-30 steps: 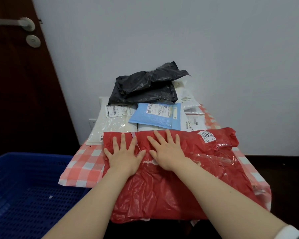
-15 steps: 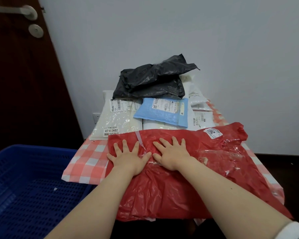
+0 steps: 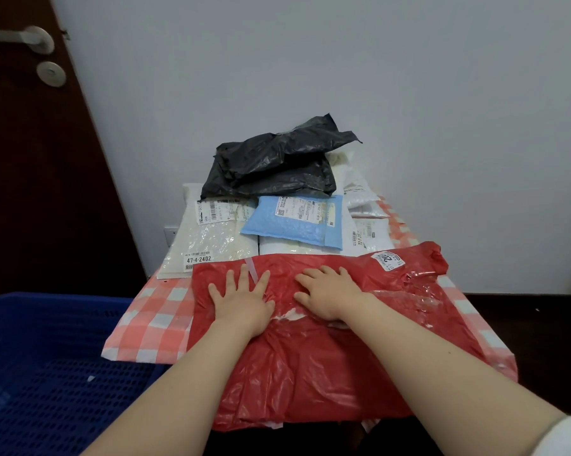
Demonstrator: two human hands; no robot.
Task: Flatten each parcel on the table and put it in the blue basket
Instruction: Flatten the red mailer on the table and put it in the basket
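A large red plastic parcel [image 3: 310, 363] lies across the front of the checked table [image 3: 152, 324]. My left hand [image 3: 243, 299] presses flat on its upper left part, fingers spread. My right hand [image 3: 327, 294] presses flat beside it, a little apart from the left. Neither hand grips anything. Behind the red parcel lie a white bubble parcel [image 3: 208, 238], a light blue parcel [image 3: 294, 222] and a black parcel [image 3: 277, 166] on top of the heap. The blue basket [image 3: 53, 373] stands low at the left of the table.
More white parcels [image 3: 366, 218] are stacked at the back right, against the grey wall [image 3: 343, 77]. A dark door [image 3: 40, 143] with a metal handle stands at the left. The floor to the right of the table is dark.
My two hands have slid slightly apart on the red parcel, the left one moving left and the right one right. The camera has shifted a little.
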